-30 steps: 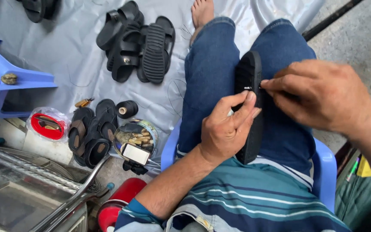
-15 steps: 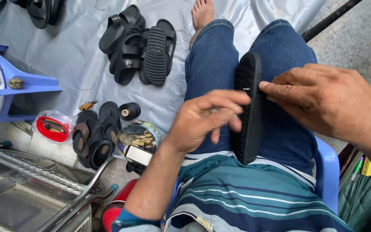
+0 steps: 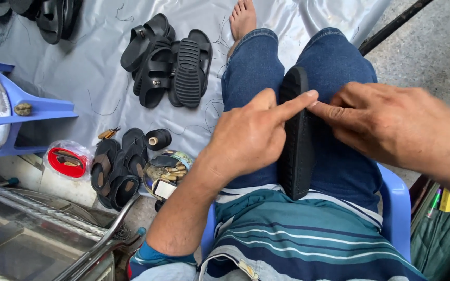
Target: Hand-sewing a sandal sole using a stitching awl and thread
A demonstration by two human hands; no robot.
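Observation:
A black sandal [image 3: 297, 151] stands on edge between my jean-clad thighs, its ribbed sole facing left. My left hand [image 3: 253, 136] lies against the sole, the forefinger stretched out across the sandal's upper part. My right hand [image 3: 386, 122] comes in from the right with its fingertips pressed on the sandal's edge, meeting the left forefinger. I cannot tell whether the right fingers pinch anything small. I sit on a blue plastic chair [image 3: 396, 200], with one bare foot [image 3: 243, 16] on the grey sheet.
Black sandals lie in a pile [image 3: 166, 61] on the grey sheet [image 3: 84, 67], and another pair [image 3: 116, 167] lies nearer. A black thread spool [image 3: 158, 139], a tin of small parts [image 3: 165, 170], a red-lidded tub [image 3: 66, 161] and a blue stool [image 3: 22, 117] stand left. Metal frame [image 3: 37, 234] at bottom left.
My left hand let go of its grip around the sandal, opened, and now lies on the sole with the forefinger pointing to the right hand's fingertips. The right hand has stayed on the sandal's edge.

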